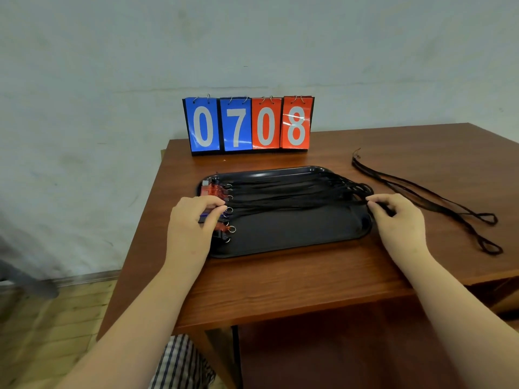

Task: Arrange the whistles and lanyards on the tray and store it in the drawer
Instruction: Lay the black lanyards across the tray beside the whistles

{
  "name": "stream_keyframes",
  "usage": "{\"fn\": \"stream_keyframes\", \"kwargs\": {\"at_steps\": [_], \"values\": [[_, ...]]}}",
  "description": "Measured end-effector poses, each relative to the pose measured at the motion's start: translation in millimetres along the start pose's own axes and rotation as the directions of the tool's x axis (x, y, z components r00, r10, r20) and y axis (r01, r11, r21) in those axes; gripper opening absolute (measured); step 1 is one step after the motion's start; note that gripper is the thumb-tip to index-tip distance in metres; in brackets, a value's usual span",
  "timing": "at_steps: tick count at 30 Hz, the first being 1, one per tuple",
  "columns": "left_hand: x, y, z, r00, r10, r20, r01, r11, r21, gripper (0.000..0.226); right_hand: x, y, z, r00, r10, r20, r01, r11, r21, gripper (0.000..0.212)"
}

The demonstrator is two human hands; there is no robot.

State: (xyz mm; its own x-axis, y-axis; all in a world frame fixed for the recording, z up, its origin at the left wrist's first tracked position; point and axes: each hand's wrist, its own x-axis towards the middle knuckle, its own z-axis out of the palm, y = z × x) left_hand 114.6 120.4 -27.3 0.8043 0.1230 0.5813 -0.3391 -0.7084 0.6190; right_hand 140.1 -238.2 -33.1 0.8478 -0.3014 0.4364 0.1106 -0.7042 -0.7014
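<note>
A black tray lies on the wooden table. Several red and dark whistles with metal rings are lined along its left end. Their black lanyards stretch rightward across the tray and loop over its right rim. My left hand rests on the whistle row, fingers pinching one whistle near its ring. At the tray's right edge my right hand pinches the looped end of a lanyard. Two loose black lanyards lie on the table to the right of the tray.
A flip scoreboard showing 0708 stands at the back of the table against the wall. The table's left edge runs close to the tray. Wood floor lies below on the left, and checked cloth shows at the bottom.
</note>
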Motion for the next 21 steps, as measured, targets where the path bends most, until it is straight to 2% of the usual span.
{"fn": "stream_keyframes", "kwargs": {"at_steps": [6, 12, 16, 21], "values": [[0.9, -3.1, 0.8, 0.997, 0.069, -0.018, -0.067, 0.996, 0.061, 0.015, 0.1, 0.3, 3.0, 1.0, 0.016, 0.009, -0.016, 0.999, -0.029, 0.015], [0.2, -2.7, 1.1, 1.0, 0.003, 0.016, -0.004, 0.999, 0.04, 0.015, -1.9, -1.4, 3.5, 0.996, 0.088, 0.009, -0.088, 0.996, 0.031, 0.01], [-0.6, -3.3, 1.5, 0.999, -0.031, 0.04, 0.03, 0.999, 0.016, 0.014, -2.1, 0.0, 4.6, 0.994, 0.106, 0.043, -0.106, 0.994, 0.006, 0.019], [1.7, -7.3, 4.4, 0.993, -0.003, 0.119, -0.003, 0.999, 0.051, 0.013, -1.1, 3.5, 5.0, 0.993, 0.103, 0.058, -0.103, 0.995, -0.006, 0.022]]}}
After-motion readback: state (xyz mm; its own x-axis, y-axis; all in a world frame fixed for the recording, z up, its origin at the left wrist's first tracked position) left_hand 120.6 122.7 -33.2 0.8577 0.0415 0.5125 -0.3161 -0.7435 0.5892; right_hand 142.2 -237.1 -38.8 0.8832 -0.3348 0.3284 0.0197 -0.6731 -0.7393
